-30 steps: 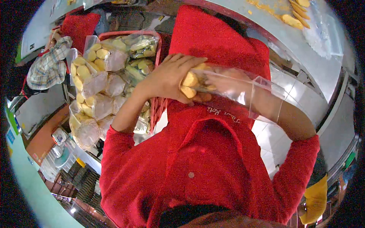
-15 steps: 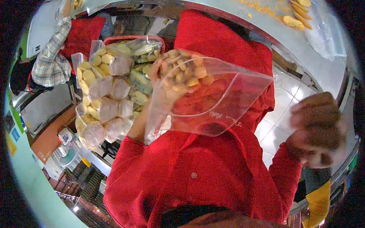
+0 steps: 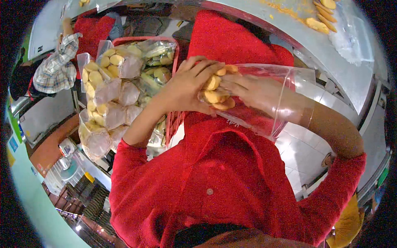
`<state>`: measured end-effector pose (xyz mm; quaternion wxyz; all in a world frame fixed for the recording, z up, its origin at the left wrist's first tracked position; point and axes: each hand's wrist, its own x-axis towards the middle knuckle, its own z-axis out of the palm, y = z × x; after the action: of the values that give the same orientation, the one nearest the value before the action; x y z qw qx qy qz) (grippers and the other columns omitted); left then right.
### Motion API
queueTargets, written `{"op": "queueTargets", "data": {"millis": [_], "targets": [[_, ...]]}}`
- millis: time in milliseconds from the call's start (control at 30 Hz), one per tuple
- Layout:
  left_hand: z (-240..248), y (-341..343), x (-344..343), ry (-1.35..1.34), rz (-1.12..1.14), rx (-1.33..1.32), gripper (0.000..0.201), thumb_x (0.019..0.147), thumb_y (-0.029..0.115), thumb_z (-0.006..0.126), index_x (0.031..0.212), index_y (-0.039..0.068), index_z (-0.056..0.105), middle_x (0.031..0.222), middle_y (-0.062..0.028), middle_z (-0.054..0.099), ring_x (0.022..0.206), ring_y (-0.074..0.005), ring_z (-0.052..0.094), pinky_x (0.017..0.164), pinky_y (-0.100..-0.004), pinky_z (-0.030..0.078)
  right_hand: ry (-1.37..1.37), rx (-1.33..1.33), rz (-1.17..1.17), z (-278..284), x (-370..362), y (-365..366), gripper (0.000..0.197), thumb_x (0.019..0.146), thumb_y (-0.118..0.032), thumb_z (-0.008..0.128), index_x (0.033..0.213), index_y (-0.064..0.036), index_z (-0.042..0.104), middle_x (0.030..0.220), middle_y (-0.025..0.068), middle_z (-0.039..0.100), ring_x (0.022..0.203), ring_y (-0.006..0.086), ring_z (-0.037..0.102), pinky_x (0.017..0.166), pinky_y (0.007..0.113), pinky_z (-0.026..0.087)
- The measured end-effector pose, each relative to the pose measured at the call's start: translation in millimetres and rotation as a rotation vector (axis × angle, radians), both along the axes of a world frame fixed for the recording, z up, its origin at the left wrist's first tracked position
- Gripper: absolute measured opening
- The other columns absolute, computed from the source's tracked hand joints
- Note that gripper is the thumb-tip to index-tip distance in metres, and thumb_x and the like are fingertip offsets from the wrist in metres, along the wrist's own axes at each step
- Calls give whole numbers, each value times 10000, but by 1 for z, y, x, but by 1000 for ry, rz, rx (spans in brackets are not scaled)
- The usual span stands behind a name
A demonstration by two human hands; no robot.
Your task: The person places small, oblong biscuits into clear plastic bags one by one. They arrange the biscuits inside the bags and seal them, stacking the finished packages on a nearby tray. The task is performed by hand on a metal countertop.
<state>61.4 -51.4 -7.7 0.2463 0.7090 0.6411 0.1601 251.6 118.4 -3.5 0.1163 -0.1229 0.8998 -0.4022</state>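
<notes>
My left hand [image 3: 191, 84] curls around the filled end of a clear plastic bag [image 3: 281, 99] in front of my chest. Several round yellow-orange cookies or pastries [image 3: 217, 96] lie inside that end; their exact kind is unclear. Through the bag's wide mouth on the right reaches my right hand [image 3: 248, 91], its fingers stretched out against the pieces. The bag lies on its side, its loose film around my right wrist. Beside my left forearm, a red crate [image 3: 175, 68] holds several filled clear bags [image 3: 109, 91] of similar pale rounds.
A metal table [image 3: 231, 12] curves along the far side, with crumbs, loose yellow pieces [image 3: 324, 18] and clear plastic film [image 3: 355, 45] at its right. At the far left, a person in a checked shirt [image 3: 56, 72] works at another surface. Yellow cloth [image 3: 345, 225] shows at the lower right.
My right hand has come in from the far right and entered the bag, reaching the pieces. My left hand has shifted its hold, and the bag's mouth now points right.
</notes>
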Motion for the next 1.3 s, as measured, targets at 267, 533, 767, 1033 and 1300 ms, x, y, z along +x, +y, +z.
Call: {"op": "queueTargets", "data": {"millis": [267,533,767,1033,1300], "targets": [[-17,-11,-12,-142,-36,-35,971,509,434,861,1299,40,458,1233,-147,517,1131,-344,494,972,-437,394,21,89,35,-3,-8,-16,412,894,-132,421,1292,-33,463,1305,136,477,1182,303,528,949,384,501],[-15,-9,-10,-62,-69,-102,969,531,421,857,1300,8,436,1226,-168,512,1142,-357,472,990,-439,380,319,131,-3,-21,-5,-26,338,893,-124,424,1198,-11,515,1200,138,535,1198,279,505,936,363,500],[-34,-16,-19,-164,-68,-58,984,514,445,866,1281,3,436,1240,-179,499,1172,-370,463,1007,-442,369,144,167,88,-5,-19,-32,398,855,-130,522,1227,8,499,1202,99,515,1082,275,556,908,340,506],[-69,-69,-47,-364,204,-136,1006,496,436,878,1290,14,428,1306,-195,473,1197,-376,459,1021,-462,357,-126,264,92,105,-36,-9,383,844,-115,518,1187,57,519,1220,188,536,1062,302,586,851,364,523],[-111,-90,-38,-78,173,311,808,651,400,780,1284,12,463,1298,-189,484,1152,-386,478,993,-456,371,309,110,-295,129,12,6,375,844,-114,516,1186,40,519,1203,181,548,1011,303,610,836,364,525]]}}
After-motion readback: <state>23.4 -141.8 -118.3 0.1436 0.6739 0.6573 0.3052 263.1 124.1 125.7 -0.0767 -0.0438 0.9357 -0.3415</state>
